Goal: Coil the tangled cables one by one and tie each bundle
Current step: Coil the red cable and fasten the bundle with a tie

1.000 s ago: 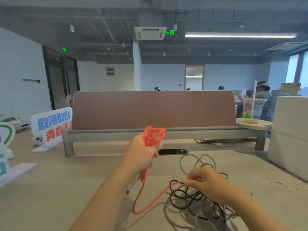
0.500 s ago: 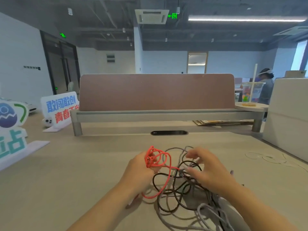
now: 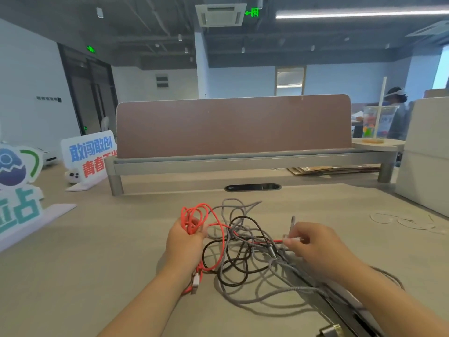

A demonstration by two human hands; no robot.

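Note:
A tangle of cables lies on the tan desk (image 3: 97, 251) in front of me. My left hand (image 3: 185, 242) holds a small coil of the red cable (image 3: 194, 215), low over the desk; one red end with a white plug hangs below my wrist. From the coil the red cable runs right through the tangle to my right hand (image 3: 313, 246), which pinches its other end near the plug. A black cable (image 3: 233, 261) and a grey braided cable (image 3: 279, 288) loop between and below my hands, crossed over the red one.
A brown divider screen (image 3: 233, 125) on a grey shelf stands behind the cables, with a cable slot (image 3: 252, 187) in front. Printed signs (image 3: 90, 154) stand at the left. A white box (image 3: 427, 154) sits at the right, a drink cup (image 3: 376, 122) beside it. Thin white ties (image 3: 401, 220) lie at the right.
My left hand came down from in front of the screen to just above the desk with the red coil. My right hand moved right and now pinches the red cable's end.

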